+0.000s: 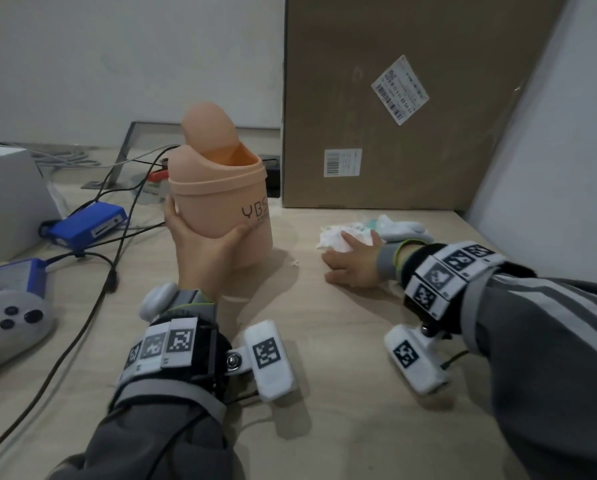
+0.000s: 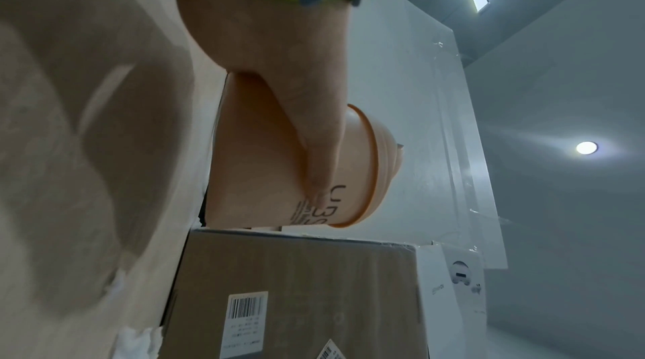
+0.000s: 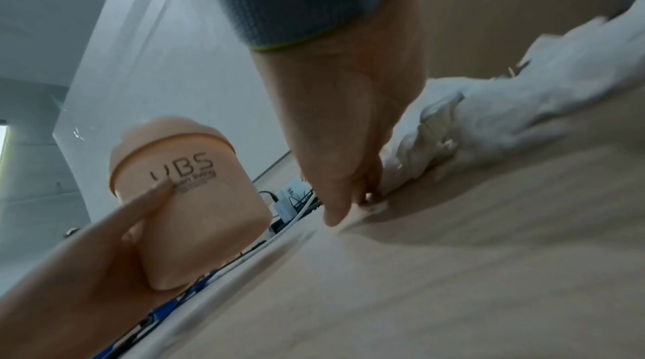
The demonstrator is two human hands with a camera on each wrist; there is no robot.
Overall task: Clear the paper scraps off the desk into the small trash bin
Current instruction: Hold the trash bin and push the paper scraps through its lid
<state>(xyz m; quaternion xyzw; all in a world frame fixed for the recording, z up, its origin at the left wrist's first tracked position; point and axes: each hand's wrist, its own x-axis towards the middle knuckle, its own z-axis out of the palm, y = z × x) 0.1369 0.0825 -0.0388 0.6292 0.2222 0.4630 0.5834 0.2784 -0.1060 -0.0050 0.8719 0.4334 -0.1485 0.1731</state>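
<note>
Left hand (image 1: 200,244) wrapped around peach trash bin (image 1: 221,199), thumb and fingers curled on its wall, lid tipped open. Right hand (image 1: 354,261) on desk (image 1: 324,341), fingers extended against crumpled white paper scraps (image 1: 338,239) beside cardboard box (image 1: 411,98).

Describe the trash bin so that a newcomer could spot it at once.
Left of the big cardboard box on the desk, the left hand holds a small peach trash bin. Its tilted swing lid and black lettering set it apart.
</note>
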